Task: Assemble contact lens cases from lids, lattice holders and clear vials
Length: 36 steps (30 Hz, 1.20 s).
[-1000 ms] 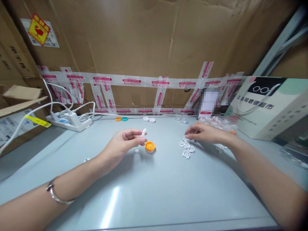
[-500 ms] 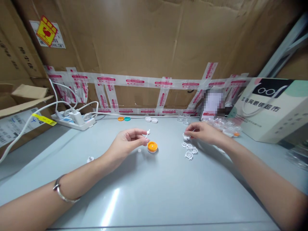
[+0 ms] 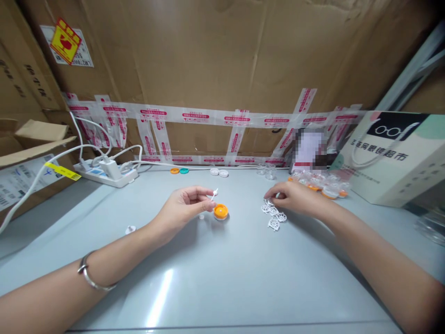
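Note:
My left hand [image 3: 189,204] is closed in a pinch on a small white plastic stick part [image 3: 214,195] that points upward. Just right of its fingertips sits a round orange cap [image 3: 220,211] with a white base, on the grey table. My right hand [image 3: 283,195] is closed, its fingertips down on a small white openwork plastic piece [image 3: 268,202] at the far end of a loose group. Several similar white wheel-patterned pieces [image 3: 273,224] lie nearer to me. A small clear disc [image 3: 201,216] lies under my left hand, and a white part [image 3: 130,229] beside my left forearm.
Orange [image 3: 174,170] and teal rings [image 3: 184,170] and two white rings [image 3: 223,173] lie at the back. Clear and orange parts [image 3: 321,183] are heaped at the right, before a paper bag [image 3: 385,157]. A power strip [image 3: 120,178] with cables stands left; cardboard [image 3: 215,55] walls the back.
My right hand has lowered slightly, bringing the white openwork piece down against the others. My left hand keeps its pinch on the stick part, almost unmoved. The view has shifted a little.

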Each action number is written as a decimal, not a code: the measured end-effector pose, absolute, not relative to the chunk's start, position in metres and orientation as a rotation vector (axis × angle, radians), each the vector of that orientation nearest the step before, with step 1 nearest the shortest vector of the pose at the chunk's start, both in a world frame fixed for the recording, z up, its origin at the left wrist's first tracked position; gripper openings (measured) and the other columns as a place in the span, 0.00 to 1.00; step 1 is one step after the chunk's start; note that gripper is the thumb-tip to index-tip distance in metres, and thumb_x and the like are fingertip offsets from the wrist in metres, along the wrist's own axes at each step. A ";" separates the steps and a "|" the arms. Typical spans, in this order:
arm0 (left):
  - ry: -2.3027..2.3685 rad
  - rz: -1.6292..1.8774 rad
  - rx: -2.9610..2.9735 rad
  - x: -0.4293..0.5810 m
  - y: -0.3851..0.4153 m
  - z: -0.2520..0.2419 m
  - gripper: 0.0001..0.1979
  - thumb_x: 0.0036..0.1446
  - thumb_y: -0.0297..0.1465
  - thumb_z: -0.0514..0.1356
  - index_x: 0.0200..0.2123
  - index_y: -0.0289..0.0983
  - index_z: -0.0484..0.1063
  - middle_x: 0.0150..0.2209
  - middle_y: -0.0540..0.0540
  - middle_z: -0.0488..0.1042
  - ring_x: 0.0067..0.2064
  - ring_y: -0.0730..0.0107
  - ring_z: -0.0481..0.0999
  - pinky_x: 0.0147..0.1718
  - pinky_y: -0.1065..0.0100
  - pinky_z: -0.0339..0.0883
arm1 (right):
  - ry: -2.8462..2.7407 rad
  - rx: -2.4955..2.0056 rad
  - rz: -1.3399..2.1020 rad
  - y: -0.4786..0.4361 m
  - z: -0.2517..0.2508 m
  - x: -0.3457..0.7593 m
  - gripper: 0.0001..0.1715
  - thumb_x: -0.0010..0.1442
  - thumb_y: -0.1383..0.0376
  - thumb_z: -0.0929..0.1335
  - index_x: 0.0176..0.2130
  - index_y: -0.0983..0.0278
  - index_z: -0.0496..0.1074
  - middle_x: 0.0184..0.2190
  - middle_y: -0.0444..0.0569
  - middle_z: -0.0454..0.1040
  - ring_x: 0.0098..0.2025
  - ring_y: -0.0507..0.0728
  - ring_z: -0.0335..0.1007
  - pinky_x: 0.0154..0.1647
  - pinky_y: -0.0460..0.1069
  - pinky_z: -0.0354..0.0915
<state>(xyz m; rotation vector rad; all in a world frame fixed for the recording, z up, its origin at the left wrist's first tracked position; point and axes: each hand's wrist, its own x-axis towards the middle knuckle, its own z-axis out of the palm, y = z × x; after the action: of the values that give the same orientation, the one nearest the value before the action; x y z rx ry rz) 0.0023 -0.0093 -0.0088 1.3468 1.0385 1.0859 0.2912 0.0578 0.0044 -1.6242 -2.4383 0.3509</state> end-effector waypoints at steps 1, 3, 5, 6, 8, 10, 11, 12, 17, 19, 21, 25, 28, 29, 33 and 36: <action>1.041 1.082 1.353 0.003 -0.010 -0.008 0.13 0.46 0.33 0.65 0.37 0.37 0.74 0.27 0.50 0.73 0.28 0.76 0.70 0.31 0.72 0.62 | -2.444 -1.614 0.334 0.057 0.006 0.291 0.12 0.48 0.65 0.64 0.32 0.63 0.76 0.30 0.47 0.77 0.30 0.55 0.71 0.30 0.46 0.62; 1.050 1.080 1.370 0.003 -0.010 -0.007 0.13 0.46 0.33 0.65 0.37 0.36 0.73 0.27 0.50 0.74 0.28 0.75 0.70 0.30 0.71 0.63 | -2.413 -1.614 0.327 0.055 0.011 0.291 0.10 0.48 0.64 0.65 0.29 0.63 0.75 0.28 0.47 0.77 0.30 0.55 0.71 0.31 0.47 0.63; 1.073 1.086 1.400 0.004 -0.011 -0.007 0.14 0.46 0.33 0.65 0.38 0.36 0.74 0.28 0.49 0.74 0.27 0.75 0.71 0.30 0.71 0.64 | -2.304 -1.637 0.357 0.050 0.017 0.288 0.09 0.49 0.62 0.65 0.27 0.62 0.74 0.26 0.47 0.77 0.30 0.56 0.72 0.31 0.48 0.63; 1.092 1.092 1.422 0.005 -0.012 -0.007 0.14 0.46 0.33 0.65 0.38 0.36 0.74 0.28 0.49 0.74 0.27 0.75 0.71 0.30 0.71 0.64 | -2.219 -1.639 0.409 0.047 0.021 0.285 0.09 0.49 0.61 0.66 0.28 0.62 0.74 0.26 0.47 0.77 0.30 0.57 0.72 0.31 0.48 0.64; 1.141 1.117 1.508 0.006 -0.014 -0.007 0.14 0.46 0.34 0.65 0.38 0.36 0.74 0.28 0.48 0.75 0.28 0.72 0.73 0.31 0.70 0.65 | -2.027 -1.596 0.594 0.040 0.025 0.274 0.10 0.49 0.58 0.68 0.28 0.62 0.74 0.27 0.48 0.77 0.32 0.57 0.74 0.33 0.49 0.66; 1.197 1.162 1.676 0.008 -0.018 -0.007 0.12 0.48 0.35 0.64 0.36 0.37 0.75 0.29 0.48 0.76 0.30 0.70 0.74 0.33 0.69 0.66 | -1.857 -1.495 0.831 0.030 0.025 0.257 0.12 0.46 0.57 0.70 0.28 0.63 0.73 0.28 0.49 0.78 0.34 0.57 0.75 0.36 0.49 0.68; 1.219 1.192 1.788 0.009 -0.021 -0.007 0.09 0.49 0.34 0.63 0.35 0.38 0.75 0.29 0.49 0.77 0.31 0.70 0.74 0.34 0.70 0.66 | -1.794 -1.438 0.937 0.026 0.023 0.247 0.12 0.45 0.57 0.71 0.27 0.64 0.73 0.28 0.49 0.78 0.34 0.57 0.75 0.37 0.49 0.68; 1.231 1.226 1.908 0.010 -0.023 -0.006 0.07 0.51 0.34 0.62 0.34 0.39 0.75 0.30 0.49 0.77 0.32 0.70 0.74 0.34 0.70 0.65 | -1.737 -1.385 1.031 0.021 0.021 0.236 0.13 0.44 0.57 0.72 0.27 0.64 0.72 0.28 0.49 0.78 0.34 0.56 0.75 0.38 0.49 0.68; 1.178 1.357 2.367 0.009 -0.027 -0.007 0.05 0.55 0.27 0.59 0.35 0.40 0.74 0.32 0.50 0.77 0.34 0.71 0.74 0.36 0.70 0.64 | -1.608 -1.131 1.373 0.004 0.011 0.198 0.14 0.43 0.59 0.74 0.26 0.65 0.69 0.26 0.47 0.77 0.32 0.54 0.76 0.37 0.49 0.70; 1.151 1.344 2.456 0.007 -0.025 -0.008 0.07 0.55 0.26 0.58 0.36 0.40 0.74 0.32 0.49 0.77 0.33 0.70 0.73 0.36 0.70 0.64 | -1.574 -1.097 1.482 0.001 0.010 0.192 0.15 0.44 0.59 0.74 0.26 0.66 0.68 0.25 0.47 0.77 0.32 0.54 0.76 0.37 0.49 0.70; 1.119 1.298 2.481 0.006 -0.024 -0.008 0.07 0.56 0.25 0.57 0.37 0.40 0.74 0.32 0.49 0.77 0.33 0.70 0.73 0.36 0.69 0.64 | -1.531 -1.079 1.557 0.000 0.010 0.190 0.15 0.44 0.59 0.74 0.28 0.66 0.69 0.25 0.47 0.77 0.32 0.54 0.76 0.38 0.49 0.70; 1.139 1.257 2.265 0.007 -0.023 -0.005 0.06 0.56 0.29 0.58 0.36 0.41 0.74 0.32 0.49 0.77 0.33 0.71 0.73 0.35 0.70 0.64 | -1.442 -0.994 1.646 0.001 0.008 0.189 0.13 0.47 0.59 0.73 0.32 0.65 0.72 0.28 0.47 0.78 0.33 0.53 0.75 0.41 0.49 0.70; 1.182 1.246 1.973 0.008 -0.021 -0.005 0.06 0.54 0.33 0.59 0.35 0.39 0.75 0.32 0.49 0.77 0.33 0.70 0.74 0.35 0.70 0.65 | -1.448 -0.929 1.657 0.001 0.006 0.189 0.13 0.48 0.60 0.72 0.35 0.63 0.74 0.33 0.47 0.78 0.37 0.53 0.74 0.44 0.48 0.68; 1.184 1.233 1.880 0.008 -0.020 -0.005 0.07 0.53 0.34 0.60 0.35 0.38 0.75 0.32 0.48 0.77 0.34 0.69 0.75 0.35 0.70 0.66 | -1.461 -0.922 1.641 0.001 0.005 0.188 0.14 0.47 0.60 0.72 0.36 0.63 0.74 0.35 0.47 0.77 0.38 0.53 0.73 0.45 0.48 0.67; 1.129 1.198 1.601 0.012 -0.016 -0.010 0.10 0.50 0.35 0.63 0.33 0.34 0.74 0.32 0.45 0.78 0.34 0.66 0.76 0.34 0.68 0.68 | -1.464 -0.946 1.514 -0.002 0.001 0.185 0.17 0.42 0.63 0.75 0.35 0.62 0.74 0.34 0.47 0.77 0.35 0.53 0.73 0.40 0.49 0.68; 1.061 1.179 1.476 0.014 -0.016 -0.011 0.10 0.47 0.34 0.65 0.32 0.34 0.73 0.30 0.45 0.78 0.33 0.67 0.77 0.33 0.69 0.68 | -1.430 -0.946 1.470 -0.003 -0.003 0.182 0.16 0.41 0.62 0.75 0.33 0.63 0.74 0.31 0.46 0.77 0.31 0.53 0.73 0.38 0.49 0.68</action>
<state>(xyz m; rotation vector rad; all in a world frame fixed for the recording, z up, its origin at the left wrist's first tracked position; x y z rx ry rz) 0.0143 -0.0157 -0.0111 1.4757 1.0606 1.1792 0.1821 -0.0029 -0.0032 -0.9455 -1.4296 1.4697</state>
